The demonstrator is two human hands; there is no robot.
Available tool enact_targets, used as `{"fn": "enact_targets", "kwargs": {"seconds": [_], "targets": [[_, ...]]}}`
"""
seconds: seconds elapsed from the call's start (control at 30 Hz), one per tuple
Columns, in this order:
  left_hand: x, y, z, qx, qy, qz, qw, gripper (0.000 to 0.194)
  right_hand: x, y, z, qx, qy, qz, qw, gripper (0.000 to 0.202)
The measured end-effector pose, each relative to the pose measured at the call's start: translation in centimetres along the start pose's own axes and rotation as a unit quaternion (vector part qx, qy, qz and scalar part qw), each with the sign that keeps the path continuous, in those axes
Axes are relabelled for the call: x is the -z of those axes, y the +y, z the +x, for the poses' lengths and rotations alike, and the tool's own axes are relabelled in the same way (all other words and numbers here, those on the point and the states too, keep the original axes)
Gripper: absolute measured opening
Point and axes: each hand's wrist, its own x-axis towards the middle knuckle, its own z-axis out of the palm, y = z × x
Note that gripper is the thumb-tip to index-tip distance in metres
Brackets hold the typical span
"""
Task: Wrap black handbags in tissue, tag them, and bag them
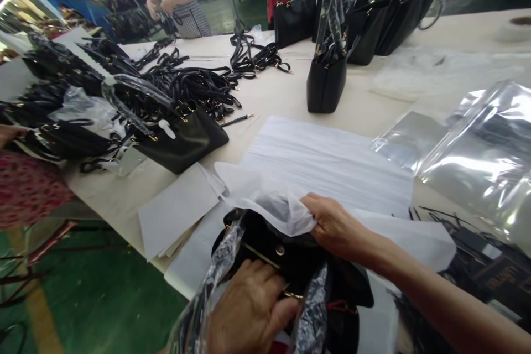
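"Head view, near centre: which item is being handled?"

"One black handbag point(307, 268), mouth open. It is sitting at the near side of the desk point(265, 97), its plastic-wrapped handles point(316, 310) hanging toward the near side, seemingly leaving the mouth free for access."

"And the left hand point(249, 298)?"

"Resting at the open mouth, beside the gold zip point(261, 256). Its fingertips are disappearing against the dark lining, so I cannot tell whether they are gripping; the hand is probably steadying the bag."

"Right hand point(338, 227)?"

"Thumb and fingers are pinching one white tissue sheet point(286, 213), crumpled. The sheet is spreading along the far rim of the mouth; the narrow grip is likely controlling the thin paper."

"Surroundings?"

"White paper stack point(332, 160): lying flat just beyond the bag, presumably for easy reach. Folded papers point(178, 207): lying left. Clear plastic bags point(468, 160): lying right. Black straps point(194, 86): heaping up, far left. Upright handbag point(326, 86): standing far, its handles wearing plastic, perhaps against scuffing."
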Motion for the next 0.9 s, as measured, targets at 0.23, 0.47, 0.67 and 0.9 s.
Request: {"fn": "enact_targets", "kwargs": {"seconds": [0.23, 0.47, 0.67, 0.9], "targets": [[2.1, -0.1, 0.6, 0.314, -0.011, -0.539, 0.781, 0.027, -0.5, -0.5, -0.1, -0.025, 0.022, -0.044, 0.998, 0.012], [1.8, 0.5, 1.1, 0.411, 0.065, -0.667, 0.619, 0.028, -0.7, -0.7, -0.3, -0.02, 0.016, -0.046, 0.999, 0.012], [1.5, 1.5, 1.2, 0.425, 0.159, -0.71, 0.538, 0.02, -0.8, -1.2, -0.7, -0.034, 0.003, -0.051, 0.998, 0.014], [0.7, 0.7, 2.0, 0.471, 0.191, -0.707, 0.492, 0.007, -1.2, -0.7, -0.8, 0.011, -0.023, 0.027, 0.999, 0.013]]}}
